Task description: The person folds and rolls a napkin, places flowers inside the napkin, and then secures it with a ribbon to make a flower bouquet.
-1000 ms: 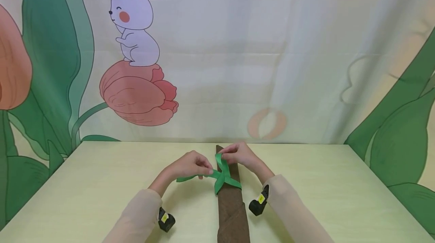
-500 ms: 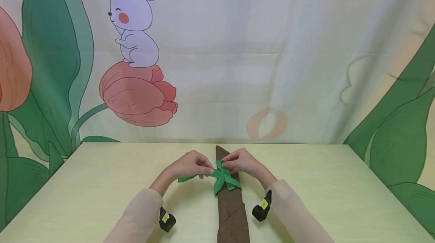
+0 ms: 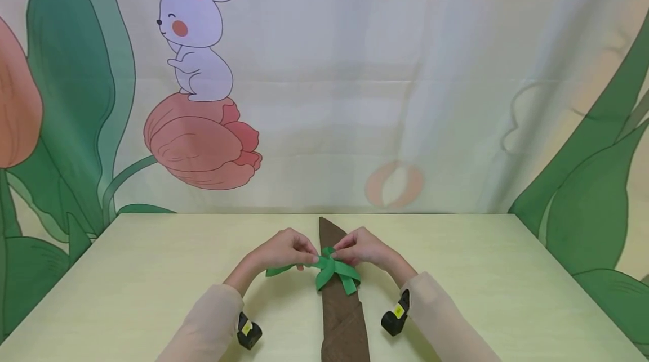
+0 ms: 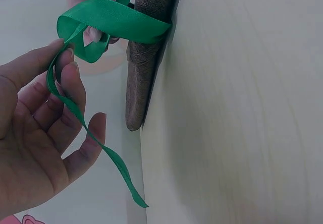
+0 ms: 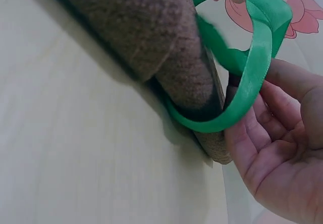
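A long brown rolled bundle (image 3: 343, 322), its far end narrowing to a point, lies lengthwise on the table. Green ribbon (image 3: 349, 283) goes around it and crosses over itself on top. My left hand (image 3: 286, 248) pinches the ribbon just left of the crossing; in the left wrist view, a loose tail of ribbon (image 4: 119, 163) trails down past the palm. Across the bundle, my right hand (image 3: 369, 250) pinches the ribbon at the crossing with thumb and fingers. In the right wrist view, a ribbon loop (image 5: 255, 65) partly covers those fingertips, and the bundle's underside is hidden.
The pale yellow table (image 3: 177, 277) ends at a printed curtain (image 3: 324, 97) with a rabbit and tulips. A small black camera sits at each wrist, the left one (image 3: 248, 331) and the right one (image 3: 395, 317).
My right hand has come down toward the crossing, and the upright ribbon loop there has shrunk. A ribbon end now sticks out at the lower right of the crossing. The left hand keeps its hold.
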`<action>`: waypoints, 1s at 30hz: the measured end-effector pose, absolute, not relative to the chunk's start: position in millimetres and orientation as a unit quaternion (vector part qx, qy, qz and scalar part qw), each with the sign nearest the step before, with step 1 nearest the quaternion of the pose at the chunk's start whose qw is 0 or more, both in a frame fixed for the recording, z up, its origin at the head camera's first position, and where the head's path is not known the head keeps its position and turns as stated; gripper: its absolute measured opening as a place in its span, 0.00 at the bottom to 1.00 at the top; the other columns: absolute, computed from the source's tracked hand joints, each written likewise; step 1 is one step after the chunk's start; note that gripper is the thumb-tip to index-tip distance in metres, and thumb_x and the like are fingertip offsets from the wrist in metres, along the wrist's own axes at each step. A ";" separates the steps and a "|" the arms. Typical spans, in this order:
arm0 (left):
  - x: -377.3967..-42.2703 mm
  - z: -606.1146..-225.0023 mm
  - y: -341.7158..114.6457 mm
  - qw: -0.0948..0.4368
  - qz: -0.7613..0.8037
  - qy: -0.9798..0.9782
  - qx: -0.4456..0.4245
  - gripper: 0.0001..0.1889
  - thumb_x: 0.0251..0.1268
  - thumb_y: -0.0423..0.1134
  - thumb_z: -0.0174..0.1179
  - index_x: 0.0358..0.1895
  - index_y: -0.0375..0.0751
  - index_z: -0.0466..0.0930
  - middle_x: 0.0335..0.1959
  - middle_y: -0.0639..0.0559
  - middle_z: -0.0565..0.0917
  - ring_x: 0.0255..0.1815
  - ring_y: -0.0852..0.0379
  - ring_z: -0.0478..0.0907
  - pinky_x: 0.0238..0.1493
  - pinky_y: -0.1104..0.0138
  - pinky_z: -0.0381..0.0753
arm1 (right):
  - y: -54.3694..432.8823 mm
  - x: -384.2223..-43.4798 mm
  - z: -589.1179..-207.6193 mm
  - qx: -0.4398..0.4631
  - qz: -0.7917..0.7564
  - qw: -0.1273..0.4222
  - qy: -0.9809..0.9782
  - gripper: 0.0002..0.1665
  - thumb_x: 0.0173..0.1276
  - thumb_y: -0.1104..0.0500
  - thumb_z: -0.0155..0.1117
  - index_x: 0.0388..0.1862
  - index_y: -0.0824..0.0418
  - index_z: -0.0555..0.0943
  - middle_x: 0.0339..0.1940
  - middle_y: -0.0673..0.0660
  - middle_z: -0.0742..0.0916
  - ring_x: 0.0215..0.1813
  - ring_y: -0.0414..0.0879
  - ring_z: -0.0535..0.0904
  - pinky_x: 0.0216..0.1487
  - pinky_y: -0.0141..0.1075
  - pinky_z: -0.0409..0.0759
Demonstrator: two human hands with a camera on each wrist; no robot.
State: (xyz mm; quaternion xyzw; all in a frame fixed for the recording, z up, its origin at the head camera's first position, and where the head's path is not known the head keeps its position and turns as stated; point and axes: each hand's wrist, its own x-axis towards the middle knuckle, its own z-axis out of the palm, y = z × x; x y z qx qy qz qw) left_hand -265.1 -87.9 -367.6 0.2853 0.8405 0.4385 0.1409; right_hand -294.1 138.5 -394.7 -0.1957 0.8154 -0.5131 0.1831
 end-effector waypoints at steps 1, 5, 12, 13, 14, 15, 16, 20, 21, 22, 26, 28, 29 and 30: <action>-265.0 -368.1 -87.8 0.141 0.438 0.840 0.286 0.07 0.58 0.37 0.60 0.33 0.35 0.83 0.27 0.49 0.83 0.22 0.59 0.75 0.30 0.65 0.75 | 139.0 -293.7 -395.2 -0.199 -0.510 0.185 0.816 0.14 0.59 0.61 0.64 0.38 0.71 0.82 0.25 0.53 0.85 0.23 0.37 0.77 0.29 0.33 0.78; -264.2 -368.6 -87.5 0.142 0.436 0.840 0.290 0.07 0.58 0.37 0.61 0.33 0.35 0.82 0.27 0.48 0.83 0.21 0.59 0.75 0.29 0.66 0.74 | 141.3 -292.9 -396.1 -0.206 -0.501 0.193 0.818 0.13 0.59 0.61 0.64 0.37 0.71 0.82 0.23 0.51 0.85 0.22 0.36 0.75 0.27 0.30 0.76; -262.2 -371.0 -87.9 0.143 0.434 0.842 0.287 0.07 0.58 0.38 0.61 0.32 0.36 0.83 0.26 0.49 0.83 0.21 0.60 0.75 0.27 0.67 0.74 | 147.0 -292.9 -398.7 -0.212 -0.486 0.199 0.824 0.12 0.57 0.60 0.66 0.35 0.70 0.83 0.22 0.50 0.83 0.21 0.36 0.73 0.26 0.30 0.75; -261.9 -371.2 -87.9 0.144 0.434 0.842 0.287 0.07 0.58 0.38 0.61 0.32 0.36 0.83 0.25 0.49 0.83 0.21 0.60 0.75 0.27 0.67 0.74 | 147.7 -292.5 -398.5 -0.212 -0.486 0.202 0.824 0.12 0.57 0.60 0.66 0.35 0.70 0.83 0.21 0.50 0.83 0.21 0.37 0.74 0.27 0.30 0.76; -261.7 -371.4 -88.0 0.144 0.434 0.842 0.288 0.07 0.58 0.38 0.61 0.32 0.36 0.83 0.25 0.50 0.83 0.21 0.60 0.75 0.27 0.68 0.74 | 148.4 -292.0 -398.2 -0.215 -0.485 0.202 0.823 0.13 0.57 0.60 0.65 0.35 0.70 0.83 0.21 0.50 0.83 0.22 0.37 0.74 0.27 0.31 0.76; -261.4 -371.6 -88.0 0.145 0.433 0.842 0.287 0.07 0.58 0.38 0.61 0.32 0.36 0.83 0.25 0.50 0.83 0.21 0.60 0.75 0.27 0.68 0.74 | 149.2 -291.5 -397.8 -0.215 -0.486 0.202 0.822 0.13 0.57 0.59 0.66 0.35 0.69 0.83 0.21 0.50 0.83 0.22 0.37 0.75 0.28 0.32 0.77; -261.4 -371.9 -88.0 0.145 0.433 0.842 0.288 0.07 0.58 0.38 0.61 0.32 0.36 0.83 0.25 0.50 0.83 0.21 0.60 0.75 0.27 0.68 0.74 | 149.9 -291.2 -397.6 -0.216 -0.487 0.202 0.822 0.13 0.57 0.59 0.66 0.35 0.69 0.83 0.22 0.50 0.83 0.23 0.37 0.76 0.29 0.33 0.78; -261.3 -372.8 -87.7 0.145 0.430 0.843 0.287 0.07 0.58 0.38 0.60 0.32 0.36 0.83 0.25 0.51 0.83 0.21 0.60 0.75 0.28 0.68 0.74 | 153.6 -290.8 -397.2 -0.216 -0.489 0.193 0.823 0.14 0.57 0.58 0.67 0.36 0.69 0.83 0.24 0.53 0.85 0.24 0.39 0.79 0.31 0.37 0.80; -261.3 -373.1 -87.7 0.145 0.430 0.844 0.287 0.07 0.58 0.38 0.60 0.32 0.36 0.83 0.25 0.50 0.83 0.21 0.59 0.75 0.28 0.68 0.74 | 154.5 -290.7 -397.1 -0.215 -0.490 0.191 0.823 0.14 0.57 0.58 0.67 0.36 0.68 0.83 0.25 0.53 0.85 0.25 0.40 0.79 0.32 0.38 0.80; -261.4 -373.3 -87.8 0.146 0.431 0.843 0.286 0.07 0.58 0.38 0.60 0.32 0.36 0.83 0.26 0.49 0.83 0.21 0.59 0.75 0.28 0.67 0.74 | 155.8 -290.4 -397.1 -0.216 -0.490 0.188 0.823 0.15 0.57 0.57 0.67 0.37 0.68 0.83 0.26 0.54 0.85 0.25 0.40 0.80 0.32 0.38 0.80; -261.5 -374.5 -88.5 0.147 0.435 0.841 0.287 0.07 0.58 0.38 0.60 0.32 0.36 0.83 0.26 0.48 0.83 0.22 0.59 0.75 0.30 0.63 0.76 | 163.1 -287.9 -396.6 -0.217 -0.492 0.174 0.825 0.15 0.57 0.57 0.66 0.38 0.68 0.83 0.28 0.55 0.86 0.28 0.42 0.81 0.35 0.39 0.80; -261.5 -375.2 -89.3 0.146 0.436 0.841 0.286 0.07 0.58 0.38 0.61 0.32 0.36 0.83 0.26 0.48 0.83 0.22 0.59 0.76 0.31 0.61 0.77 | 167.5 -285.8 -395.5 -0.219 -0.492 0.168 0.826 0.15 0.58 0.56 0.66 0.38 0.67 0.83 0.28 0.56 0.86 0.29 0.43 0.81 0.36 0.39 0.80; -261.5 -375.3 -89.6 0.145 0.436 0.841 0.286 0.07 0.58 0.38 0.61 0.32 0.36 0.83 0.26 0.49 0.83 0.22 0.59 0.76 0.31 0.61 0.77 | 169.7 -284.6 -394.9 -0.218 -0.493 0.165 0.826 0.15 0.58 0.56 0.66 0.38 0.67 0.83 0.29 0.56 0.86 0.30 0.44 0.81 0.36 0.39 0.79; -261.5 -375.5 -90.0 0.145 0.436 0.841 0.285 0.07 0.58 0.38 0.61 0.32 0.36 0.82 0.26 0.49 0.83 0.22 0.59 0.76 0.32 0.60 0.77 | 171.7 -283.3 -394.1 -0.219 -0.493 0.161 0.827 0.15 0.58 0.56 0.65 0.39 0.66 0.83 0.29 0.56 0.86 0.31 0.45 0.81 0.37 0.39 0.79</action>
